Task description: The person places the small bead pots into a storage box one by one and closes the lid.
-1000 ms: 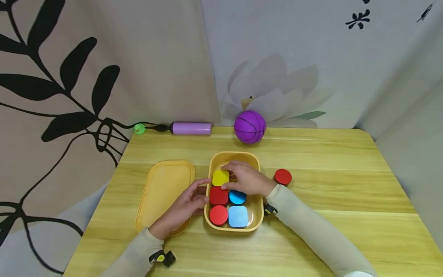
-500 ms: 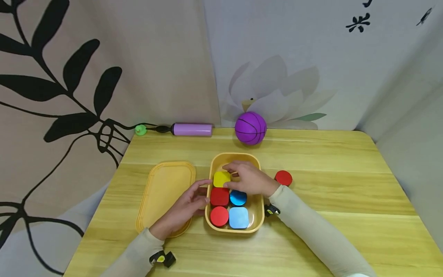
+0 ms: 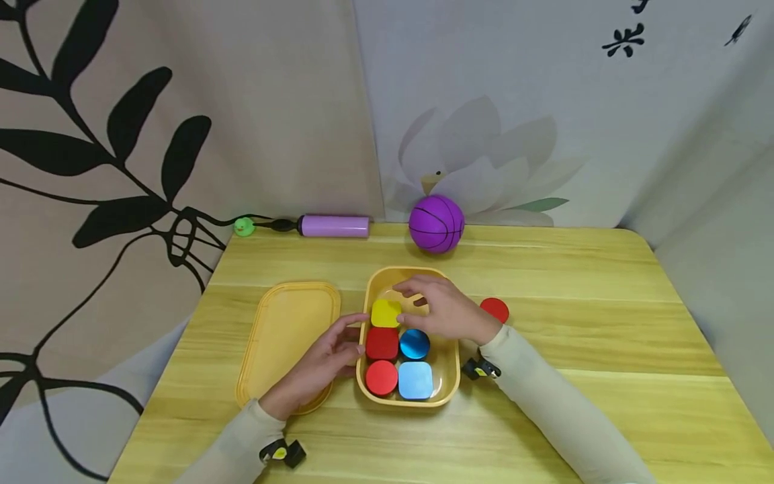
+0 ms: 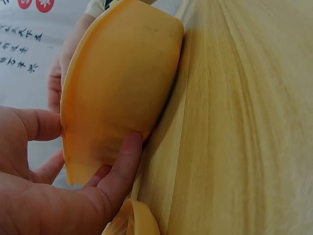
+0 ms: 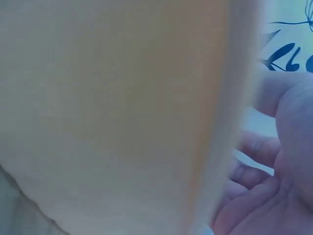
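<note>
- The yellow block is lying inside the open box, in its left column, at the far end of the row of blocks; its top is looking level.
- The right hand is hovering over the box's far right part, its fingers loosely bent and parted. It seems to be holding nothing; the thumb tip is sitting right at the yellow block's edge, and whether it is touching I cannot tell.
- The step in hand seems to be settling the yellow block; doing it well is probably depending on lifting thumb and fingers straight up, since a sideways drag would be risking a skewed row.
- The red square block is sitting next to the yellow one on the near side, so light pressure would be serving better than a shove.
- The blue round block is lying below the right hand, so keeping the wrist high is making sense.
- The red round block and the light blue block are filling the near end.
- The left hand is resting its spread fingers on the box's outer left wall and rim without wrapping round it; a steady touch should be enough.
- Outside, another red disc is lying near the right wrist, worth avoiding with the sleeve, and the lid is lying to the left.
</note>
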`<state>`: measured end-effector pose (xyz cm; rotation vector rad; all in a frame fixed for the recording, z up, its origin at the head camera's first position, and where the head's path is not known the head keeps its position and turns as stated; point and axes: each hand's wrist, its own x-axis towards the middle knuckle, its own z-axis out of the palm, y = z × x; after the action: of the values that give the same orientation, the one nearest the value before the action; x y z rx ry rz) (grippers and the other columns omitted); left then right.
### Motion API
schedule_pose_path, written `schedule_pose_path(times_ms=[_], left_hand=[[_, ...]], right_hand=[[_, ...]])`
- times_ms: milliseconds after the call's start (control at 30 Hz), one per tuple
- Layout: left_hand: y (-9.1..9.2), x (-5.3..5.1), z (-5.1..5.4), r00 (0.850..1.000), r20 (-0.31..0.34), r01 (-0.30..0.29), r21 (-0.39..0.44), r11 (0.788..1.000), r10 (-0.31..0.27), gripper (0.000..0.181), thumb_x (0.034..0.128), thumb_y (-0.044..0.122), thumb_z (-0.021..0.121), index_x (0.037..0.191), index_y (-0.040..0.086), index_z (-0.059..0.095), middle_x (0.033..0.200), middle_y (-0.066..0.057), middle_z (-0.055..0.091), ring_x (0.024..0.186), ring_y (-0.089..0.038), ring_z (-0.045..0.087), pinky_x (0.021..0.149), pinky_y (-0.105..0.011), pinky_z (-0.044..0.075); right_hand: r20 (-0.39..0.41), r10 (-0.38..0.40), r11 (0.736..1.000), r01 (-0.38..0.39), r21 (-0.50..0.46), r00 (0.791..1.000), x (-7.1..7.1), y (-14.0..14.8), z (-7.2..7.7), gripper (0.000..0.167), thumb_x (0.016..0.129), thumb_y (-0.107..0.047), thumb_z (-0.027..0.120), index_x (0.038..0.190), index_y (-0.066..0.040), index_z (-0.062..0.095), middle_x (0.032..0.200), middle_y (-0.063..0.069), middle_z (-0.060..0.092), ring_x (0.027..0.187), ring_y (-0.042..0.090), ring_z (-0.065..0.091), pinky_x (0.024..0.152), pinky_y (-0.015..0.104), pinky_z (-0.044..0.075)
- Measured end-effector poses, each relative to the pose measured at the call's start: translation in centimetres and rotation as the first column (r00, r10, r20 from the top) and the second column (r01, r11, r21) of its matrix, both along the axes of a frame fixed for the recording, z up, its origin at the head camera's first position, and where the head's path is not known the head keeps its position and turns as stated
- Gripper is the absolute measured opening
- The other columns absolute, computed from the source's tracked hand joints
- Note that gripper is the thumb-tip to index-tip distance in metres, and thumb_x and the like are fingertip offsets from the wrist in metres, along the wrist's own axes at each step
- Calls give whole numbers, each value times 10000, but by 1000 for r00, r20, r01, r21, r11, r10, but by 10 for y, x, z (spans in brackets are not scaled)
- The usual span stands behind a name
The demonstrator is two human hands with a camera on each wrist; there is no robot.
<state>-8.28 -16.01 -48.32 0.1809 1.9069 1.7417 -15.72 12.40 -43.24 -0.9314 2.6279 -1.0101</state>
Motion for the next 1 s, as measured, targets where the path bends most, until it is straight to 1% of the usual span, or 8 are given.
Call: schedule_pose_path(times_ms=[133,233,467,533,600,700,833,1000], left_hand=[[0,0,0,1000,2,2,-1,1000,-2,571,1088,249,597,1604,307,359,1551,-192,476,1316,-315,601,975,-447,599],[0,-1,0,1000,-1,3,-5,1000,-3,565,1092,254,594,1603,309,359,1550,-189,478,1321,-321,593,975,-446,599],[0,0,-1,1000,-7,4,-4,1000,-4,561,1092,246,592,1600,308,362,1535,-197,486,1309,-315,603,965,-446,603],[0,0,-1,1000,-8,6,-4,1000,-6,564,1090,248,595,1600,307,362,1538,-195,485,1311,-313,603,969,-444,602],[0,-1,-1,1000,-8,11,-1,1000,-11,564,1092,245,591,1603,306,359,1540,-198,481,1315,-316,602,971,-447,602],[0,-1,1,1000,-11,12,-3,1000,-12,561,1096,243,586,1604,308,358,1542,-195,481,1323,-318,600,975,-445,603],[0,-2,1,1000,-14,10,-5,1000,-10,557,1099,250,583,1605,309,357,1545,-193,482,1327,-324,595,978,-445,601],[0,-2,0,1000,-8,11,-4,1000,-11,557,1097,256,589,1603,307,362,1551,-194,481,1323,-323,592,977,-445,599]], right_hand=[[4,-10,998,10,-62,1000,2,8,4,519,965,-346,781,1408,-111,648,1382,137,676,1208,301,696,961,452,613],[-1,-17,994,17,-107,1000,4,15,6,504,965,-319,790,1392,-89,656,1362,155,680,1189,339,703,950,456,620],[-1,-73,985,72,-155,997,10,39,10,467,961,-280,798,1378,-116,667,1367,54,682,1226,309,668,943,384,621],[0,-92,981,90,-170,996,11,47,11,461,963,-281,797,1375,-118,670,1374,50,680,1228,307,667,943,388,621],[-5,-109,978,107,-181,994,12,55,12,457,969,-280,791,1375,-108,669,1379,77,680,1234,325,666,941,397,622],[-25,-143,973,136,-185,989,12,68,13,452,975,-270,783,1374,-91,668,1372,109,682,1231,329,669,928,422,626],[-52,-196,967,184,-178,979,13,85,14,427,962,-237,796,1352,-104,681,1353,68,690,1196,279,690,909,426,632],[-63,-250,961,240,-136,966,16,105,4,411,949,-224,808,1334,-135,693,1331,18,697,1167,257,701,913,435,629]])
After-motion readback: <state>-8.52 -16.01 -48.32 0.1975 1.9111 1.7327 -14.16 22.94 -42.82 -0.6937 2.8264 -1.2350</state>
